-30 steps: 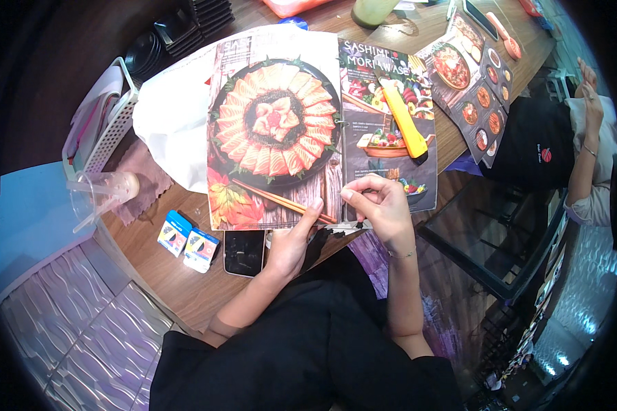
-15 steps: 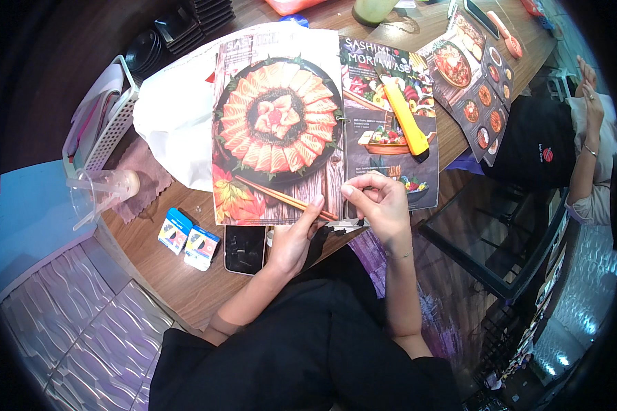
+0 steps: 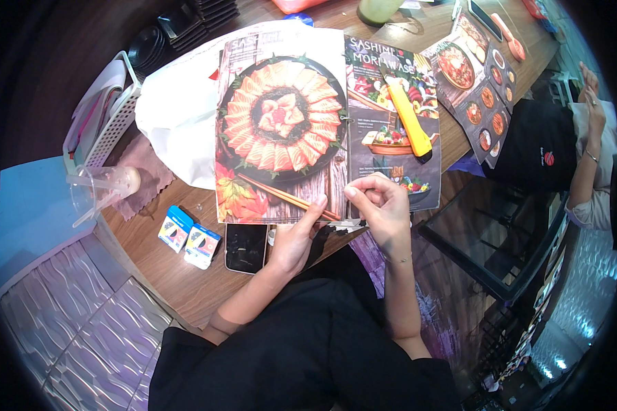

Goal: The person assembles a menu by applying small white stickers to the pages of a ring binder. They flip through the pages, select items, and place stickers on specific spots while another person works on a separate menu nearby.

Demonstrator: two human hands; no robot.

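An open food menu point(image 3: 281, 188) with large dish photos lies spread at the table's near edge, partly over a white plastic bag point(image 3: 175, 137). My left hand point(image 3: 295, 246) grips its lower edge, thumb on top and the other fingers hidden underneath. Over the lower part of the right page, my right hand point(image 3: 389, 214) is closed in a pinch beside the centre fold. What sits between its thumb and finger is too small to make out. A yellow box cutter point(image 3: 408, 116) with a black end rests slantwise on the right page.
Left of my hands are a phone point(image 3: 245, 248), two small blue-and-white boxes point(image 3: 201, 246), a clear plastic cup point(image 3: 82, 188) and a white basket point(image 3: 120, 113). A second menu point(image 3: 487, 103) overhangs the right table edge. Beyond a black chair point(image 3: 507, 274), another person's hand point(image 3: 591, 103) shows.
The menu has shifted very slightly to the right in the picture, with the box cutter on it. Both hands keep almost the same pose.
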